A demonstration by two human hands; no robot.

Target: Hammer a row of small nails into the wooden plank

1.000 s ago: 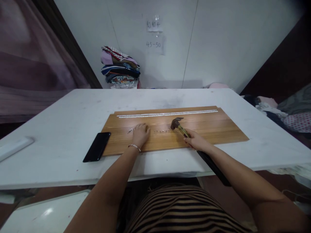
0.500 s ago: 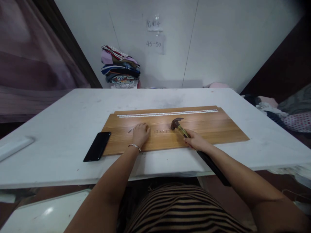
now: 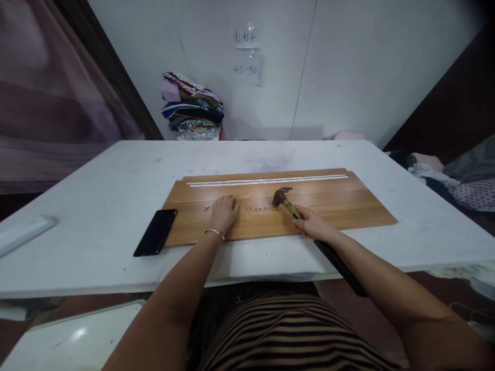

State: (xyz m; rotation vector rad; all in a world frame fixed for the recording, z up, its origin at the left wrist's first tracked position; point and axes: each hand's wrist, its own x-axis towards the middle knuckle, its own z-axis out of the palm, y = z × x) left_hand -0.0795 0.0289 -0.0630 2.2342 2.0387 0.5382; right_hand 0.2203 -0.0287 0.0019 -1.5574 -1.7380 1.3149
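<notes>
My right hand is closed around the handle of a claw hammer. The hammer's rusty head is over the middle of a wooden board, and its black grip reaches back under my forearm. A short row of nails stands in the board just left of the hammer head. My left hand, with a bracelet at the wrist, lies palm down on the board left of that row, fingers resting on the wood. Several loose nails lie beside it; whatever is beneath the palm is hidden.
Two white measuring strips run along the board's far side. A black phone overlaps the board's left edge on the white table. Folded clothes are stacked at the back by the wall. A white object lies far left.
</notes>
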